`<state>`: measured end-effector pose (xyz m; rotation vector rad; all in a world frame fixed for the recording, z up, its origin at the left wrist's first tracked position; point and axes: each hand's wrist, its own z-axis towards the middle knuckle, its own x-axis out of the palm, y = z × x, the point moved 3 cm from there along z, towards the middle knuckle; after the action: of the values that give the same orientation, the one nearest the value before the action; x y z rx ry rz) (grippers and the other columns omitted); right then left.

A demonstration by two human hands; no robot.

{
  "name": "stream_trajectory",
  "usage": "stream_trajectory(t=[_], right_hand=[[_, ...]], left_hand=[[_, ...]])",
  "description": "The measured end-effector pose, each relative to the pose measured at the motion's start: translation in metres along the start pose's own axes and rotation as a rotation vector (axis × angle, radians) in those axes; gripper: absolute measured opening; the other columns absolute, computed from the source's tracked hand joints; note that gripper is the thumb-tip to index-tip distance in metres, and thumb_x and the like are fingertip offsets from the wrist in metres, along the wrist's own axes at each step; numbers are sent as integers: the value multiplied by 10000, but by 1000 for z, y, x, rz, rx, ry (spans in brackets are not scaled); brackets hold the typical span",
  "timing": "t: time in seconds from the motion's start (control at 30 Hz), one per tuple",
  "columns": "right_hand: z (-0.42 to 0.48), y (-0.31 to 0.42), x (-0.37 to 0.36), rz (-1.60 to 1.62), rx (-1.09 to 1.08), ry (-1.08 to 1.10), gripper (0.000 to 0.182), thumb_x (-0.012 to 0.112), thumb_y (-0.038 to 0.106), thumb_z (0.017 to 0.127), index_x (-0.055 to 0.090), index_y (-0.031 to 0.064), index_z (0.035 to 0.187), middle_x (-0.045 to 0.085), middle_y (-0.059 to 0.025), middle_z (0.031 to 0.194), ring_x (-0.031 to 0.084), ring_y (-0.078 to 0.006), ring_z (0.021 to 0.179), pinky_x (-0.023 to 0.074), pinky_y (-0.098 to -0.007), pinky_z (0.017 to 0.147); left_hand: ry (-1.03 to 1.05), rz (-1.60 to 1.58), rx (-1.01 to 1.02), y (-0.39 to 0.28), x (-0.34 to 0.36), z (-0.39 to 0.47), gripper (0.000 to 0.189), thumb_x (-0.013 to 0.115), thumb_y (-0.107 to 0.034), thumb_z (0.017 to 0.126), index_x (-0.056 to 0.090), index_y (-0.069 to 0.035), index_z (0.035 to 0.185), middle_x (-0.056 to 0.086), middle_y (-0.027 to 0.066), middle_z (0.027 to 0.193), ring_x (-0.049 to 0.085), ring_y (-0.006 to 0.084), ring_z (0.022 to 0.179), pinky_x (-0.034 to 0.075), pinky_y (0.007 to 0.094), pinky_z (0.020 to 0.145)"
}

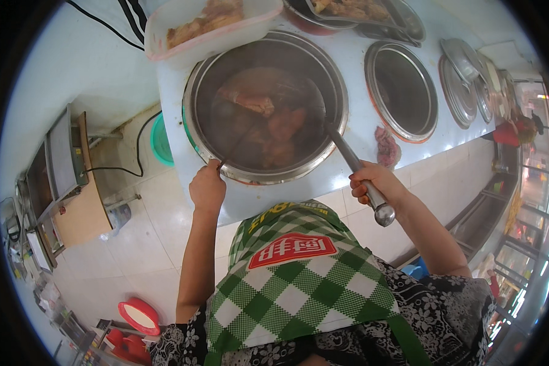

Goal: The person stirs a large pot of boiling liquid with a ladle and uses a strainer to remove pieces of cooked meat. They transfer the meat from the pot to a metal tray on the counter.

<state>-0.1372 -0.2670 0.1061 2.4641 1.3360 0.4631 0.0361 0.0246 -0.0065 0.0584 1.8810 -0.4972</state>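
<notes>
A large round steel pot [341, 91] of dark broth, set in the white counter, lies before me. Pieces of meat [279, 128] show in the liquid, and one pale reddish piece [251, 101] rises at the surface. My left hand [208, 186] grips a thin dark rod [238, 144] at the near left rim; its far end reaches into the broth. In my right hand [377, 183] is the thick steel handle [350, 151] of a utensil that slants over the right rim. The utensil's working end is hidden in the dark broth. Steam blurs the pot's inside.
A white plastic tub [210, 39] of cooked meat overhangs the pot's far left rim. Metal trays [357, 11] of food stand behind. Right of the pot are a second sunken pot [402, 91], a pinkish cloth [386, 147] and metal lids [457, 89]. A person [514, 130] is far right.
</notes>
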Motion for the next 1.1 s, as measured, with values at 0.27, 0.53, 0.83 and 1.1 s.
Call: stream_trajectory(t=[0.27,0.53,0.83,1.1], right_hand=[[0,2,3,5,-6,30,153,566,80,779,427,57,840,483,-42,648,476,-106,524,400,-237,433],[-2,1,3,-34,-9,14,156,559,76,783,419,53,849,479,-42,657,475,-104,523,395,-234,433],[0,-2,2,49,23,45,139,539,47,790,417,49,856,458,-27,682,457,-78,530,381,-209,430],[7,-5,-2,162,33,8,117,530,56,804,413,52,800,469,-24,694,446,-61,525,382,-194,427]], left_hand=[[51,-31,-96,5,-6,-2,157,505,-47,781,598,-104,895,647,161,767,625,357,749,476,462,632],[89,-73,-164,9,-19,-7,182,510,-50,759,617,-116,890,647,166,783,627,350,762,483,446,651],[60,44,-34,2,17,40,136,547,-61,748,640,-79,845,657,133,849,629,305,856,499,402,734],[7,-59,-27,4,24,60,220,568,-50,728,675,-125,905,661,112,875,625,305,848,497,398,735]])
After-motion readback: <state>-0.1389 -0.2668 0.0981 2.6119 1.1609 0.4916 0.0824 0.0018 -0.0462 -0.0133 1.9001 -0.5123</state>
